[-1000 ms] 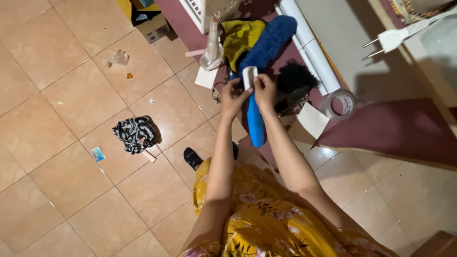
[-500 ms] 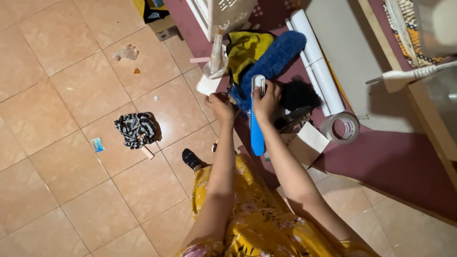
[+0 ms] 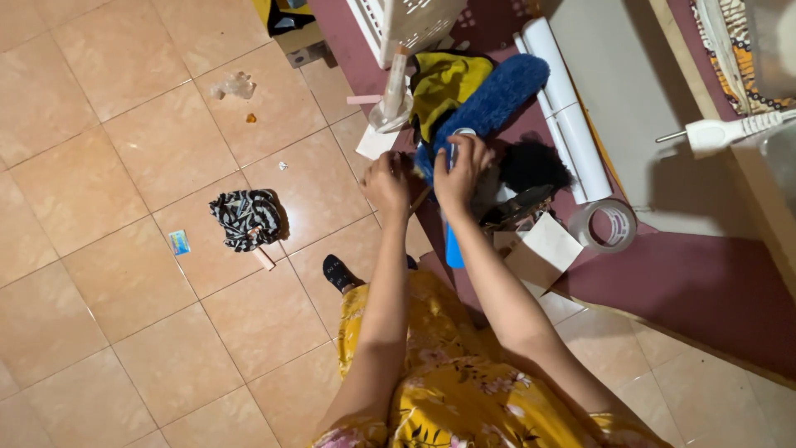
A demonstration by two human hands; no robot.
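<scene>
Both hands are busy at the top of the blue duster (image 3: 489, 95), which lies on the maroon mat (image 3: 705, 274) with its blue handle (image 3: 453, 246) pointing back at the person. Right hand (image 3: 461, 170) is curled closed round a small white piece (image 3: 461, 133) at the duster's neck. Left hand (image 3: 386, 181) is bunched shut too; can't tell what it pinches, maybe a thin stick. I'd say keep a firm grip with the right and make small moves with the left. Nearby: yellow cloth (image 3: 444, 83), black fluffy thing (image 3: 533, 164), tape roll (image 3: 609, 225), white rolls (image 3: 568, 108).

Orange tiled floor (image 3: 124, 166), maroon rug (image 3: 705, 274)
</scene>
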